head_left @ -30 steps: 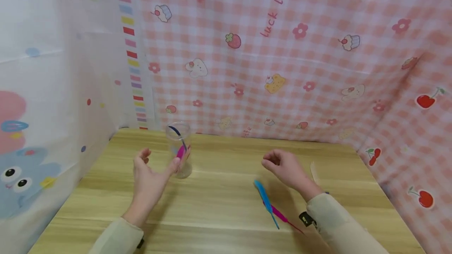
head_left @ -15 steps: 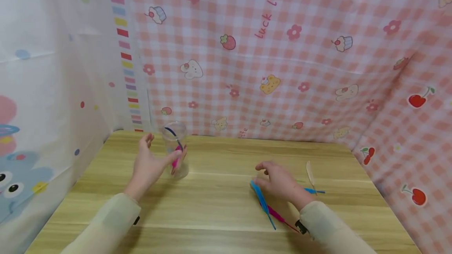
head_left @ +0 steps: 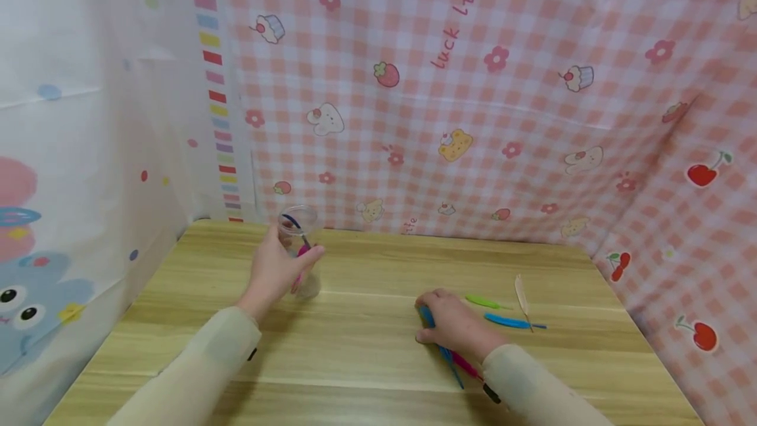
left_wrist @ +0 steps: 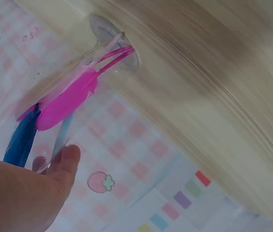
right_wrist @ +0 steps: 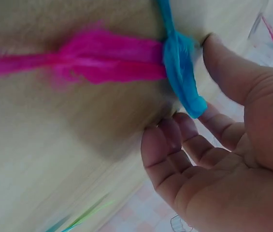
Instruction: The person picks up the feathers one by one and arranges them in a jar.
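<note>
In the head view my left hand (head_left: 273, 275) holds a clear plastic cup (head_left: 309, 286), thumb in front and fingers behind it. The left wrist view shows a pink feather (left_wrist: 66, 104) and a dark blue feather (left_wrist: 22, 140) leaning inside the cup. My right hand (head_left: 452, 322) is low over the table, bent around the upper end of a blue feather (right_wrist: 180, 72). That feather lies across a magenta feather (right_wrist: 117, 55). In the right wrist view, thumb and index finger stand apart on either side of the blue feather, index fingertip right at its tip.
Right of my right hand lie a green feather (head_left: 483, 302), another blue feather (head_left: 508, 322) and a white feather (head_left: 521, 294) on the wooden table (head_left: 367, 347). A pink checked cloth (head_left: 414, 104) hangs behind the table's far edge.
My right hand has come down and toward me onto the blue feather, uncovering the green one. My left fingers have closed in behind the cup, where they stood apart from it before.
</note>
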The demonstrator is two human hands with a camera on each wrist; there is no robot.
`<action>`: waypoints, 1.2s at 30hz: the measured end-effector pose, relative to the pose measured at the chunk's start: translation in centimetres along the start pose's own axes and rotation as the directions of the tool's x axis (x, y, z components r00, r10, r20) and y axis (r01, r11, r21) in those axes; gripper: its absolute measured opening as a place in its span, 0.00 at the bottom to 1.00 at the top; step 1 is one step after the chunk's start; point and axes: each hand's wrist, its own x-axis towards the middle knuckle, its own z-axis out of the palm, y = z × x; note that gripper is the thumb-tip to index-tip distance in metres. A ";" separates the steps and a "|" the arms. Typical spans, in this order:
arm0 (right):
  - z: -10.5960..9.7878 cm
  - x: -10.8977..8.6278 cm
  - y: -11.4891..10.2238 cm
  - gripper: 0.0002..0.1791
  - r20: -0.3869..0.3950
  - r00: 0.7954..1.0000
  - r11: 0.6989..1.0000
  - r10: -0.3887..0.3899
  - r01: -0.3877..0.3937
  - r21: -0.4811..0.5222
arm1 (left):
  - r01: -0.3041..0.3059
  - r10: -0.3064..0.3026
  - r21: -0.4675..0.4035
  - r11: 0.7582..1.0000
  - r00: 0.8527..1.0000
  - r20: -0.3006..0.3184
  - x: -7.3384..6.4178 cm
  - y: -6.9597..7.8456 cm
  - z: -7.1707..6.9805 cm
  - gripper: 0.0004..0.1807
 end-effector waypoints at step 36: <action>-2.8 1.4 0.9 0.29 -0.309 0.950 0.997 -0.052 0.033 -0.067 | -0.240 0.276 -0.181 0.954 0.938 0.208 -6.1 5.0 11.7 0.36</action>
